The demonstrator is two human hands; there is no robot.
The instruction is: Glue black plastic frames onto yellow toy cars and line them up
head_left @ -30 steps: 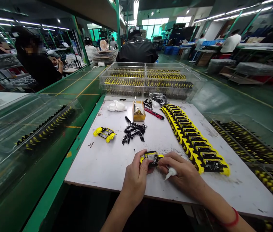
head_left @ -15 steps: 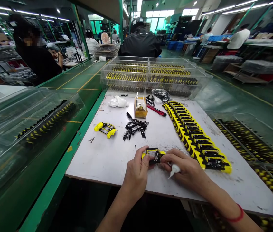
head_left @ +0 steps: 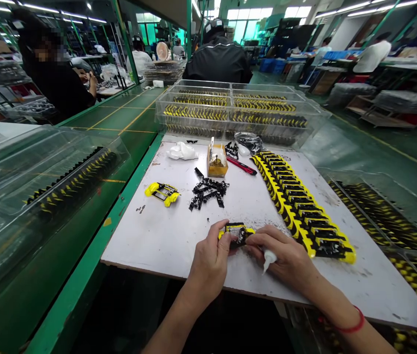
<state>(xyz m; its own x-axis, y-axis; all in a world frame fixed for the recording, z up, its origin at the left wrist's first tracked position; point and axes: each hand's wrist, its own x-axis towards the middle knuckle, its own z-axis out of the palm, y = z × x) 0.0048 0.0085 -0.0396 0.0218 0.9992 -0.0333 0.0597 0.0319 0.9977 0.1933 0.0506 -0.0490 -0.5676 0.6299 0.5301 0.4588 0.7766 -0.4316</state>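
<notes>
Near the front edge of the white tabletop, my left hand (head_left: 211, 255) grips a small yellow-and-black plastic frame part (head_left: 236, 234) by its left end. My right hand (head_left: 285, 253) pinches at the part's right end with thumb and forefinger. Tucked in that same hand is a small white squeeze bottle (head_left: 269, 256), its pointed nozzle aimed down; the bottle's body is hidden by the palm. A similar yellow-and-black part (head_left: 163, 193) lies alone on the left. Beyond my hands is a loose pile of small black pieces (head_left: 208, 191).
A long row of yellow-and-black parts (head_left: 293, 201) runs along the right. Further back are a small box (head_left: 217, 167), a red cutter knife (head_left: 241, 165) and crumpled white material (head_left: 182, 151). Clear trays (head_left: 193, 115) stand behind. A green conveyor (head_left: 127, 115) passes on the left; co-workers sit beyond.
The view has shifted slightly. Both hands stay on the plastic part, and the bottle nozzle in my right hand points a little more steeply downward.
</notes>
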